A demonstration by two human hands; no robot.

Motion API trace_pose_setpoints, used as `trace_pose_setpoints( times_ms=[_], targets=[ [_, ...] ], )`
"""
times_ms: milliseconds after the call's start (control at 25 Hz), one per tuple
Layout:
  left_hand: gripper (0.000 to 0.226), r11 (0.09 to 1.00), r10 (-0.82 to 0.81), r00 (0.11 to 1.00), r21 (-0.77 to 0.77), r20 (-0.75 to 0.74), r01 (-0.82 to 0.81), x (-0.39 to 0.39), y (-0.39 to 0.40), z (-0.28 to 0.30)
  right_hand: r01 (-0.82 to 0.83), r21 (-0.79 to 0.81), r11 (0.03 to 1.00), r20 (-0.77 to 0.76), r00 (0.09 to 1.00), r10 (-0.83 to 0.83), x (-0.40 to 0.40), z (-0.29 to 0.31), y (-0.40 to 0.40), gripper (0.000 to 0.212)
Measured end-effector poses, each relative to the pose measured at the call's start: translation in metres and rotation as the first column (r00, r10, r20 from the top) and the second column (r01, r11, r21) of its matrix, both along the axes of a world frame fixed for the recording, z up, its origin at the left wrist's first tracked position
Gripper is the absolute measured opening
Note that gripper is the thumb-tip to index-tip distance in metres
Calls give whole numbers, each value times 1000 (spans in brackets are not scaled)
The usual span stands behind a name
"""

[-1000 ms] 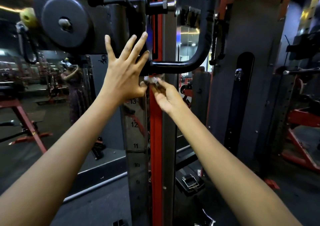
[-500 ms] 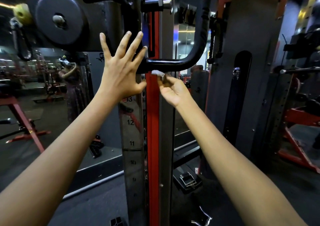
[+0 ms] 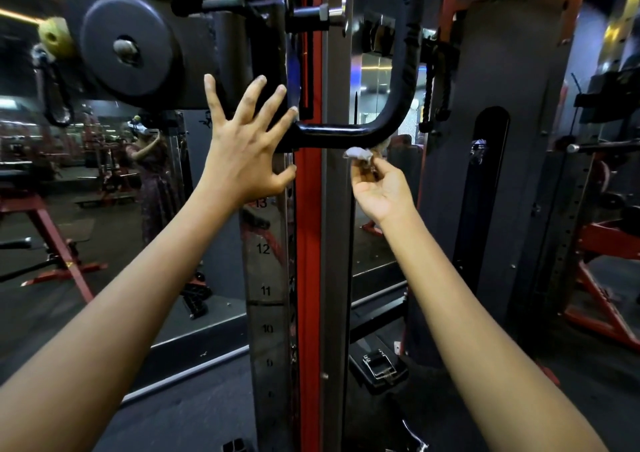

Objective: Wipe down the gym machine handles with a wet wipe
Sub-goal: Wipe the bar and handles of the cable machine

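Numbered steel upright (image 3: 265, 278), glossy, beside red rail (image 3: 308, 244). Black J-shaped handle (image 3: 349, 132): smooth tube, horizontal run bending upward at right. Left hand (image 3: 242, 154) splayed flat on carriage. Right hand (image 3: 382, 188) pinches crumpled white wet wipe (image 3: 358, 154) under handle's bend.

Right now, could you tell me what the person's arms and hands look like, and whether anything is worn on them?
Both forearms are bare, with no sleeves in view. The left hand and right hand wear no gloves, and no watch or bracelet shows at either wrist.
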State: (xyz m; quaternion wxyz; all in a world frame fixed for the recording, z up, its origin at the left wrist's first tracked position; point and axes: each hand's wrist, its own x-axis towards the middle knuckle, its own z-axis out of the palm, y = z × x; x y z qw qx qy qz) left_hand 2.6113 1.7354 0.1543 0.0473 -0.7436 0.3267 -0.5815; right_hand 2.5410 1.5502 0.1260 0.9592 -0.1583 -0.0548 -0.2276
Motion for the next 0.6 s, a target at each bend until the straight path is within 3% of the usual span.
trace_pose_setpoints(
  times_ms=[160,240,280,320,360,400,440,480,520,600],
  targets=[
    [76,1000,14,999,3,-43,-14,-6,-2,2,136,-36,990,11,991,-135,-8,14,-9,15],
    [76,1000,26,998,-11,-59,-26,-10,-4,2,405,-176,897,55,914,-402,-16,20,-15,13],
    [76,999,15,998,-32,-66,-17,-12,-6,3,606,-304,735,97,787,-609,-20,23,-15,12],
    [76,998,-9,998,-70,-69,4,-15,-8,4,771,-443,457,193,580,-792,-23,27,-15,11],
    [77,994,-29,997,-109,-70,21,-18,-11,5,834,-545,85,353,320,-879,-25,31,-15,12],
    [78,992,-32,998,-126,-62,24,-21,-16,6,772,-574,-272,539,106,-836,-27,35,-15,14],
    [80,993,-22,999,-113,-48,16,-24,-22,6,635,-565,-527,683,2,-730,-26,37,-15,17],
    [83,997,-23,999,-77,-45,19,-26,-32,5,475,-564,-675,767,-2,-642,-26,40,-12,18],
    [86,998,-51,996,-46,-71,48,-28,-43,3,319,-569,-758,806,30,-592,-23,40,-10,19],
    [90,991,-136,971,-45,-198,129,-27,-68,1,111,-537,-836,842,134,-523,-22,41,-1,19]
  ],
)
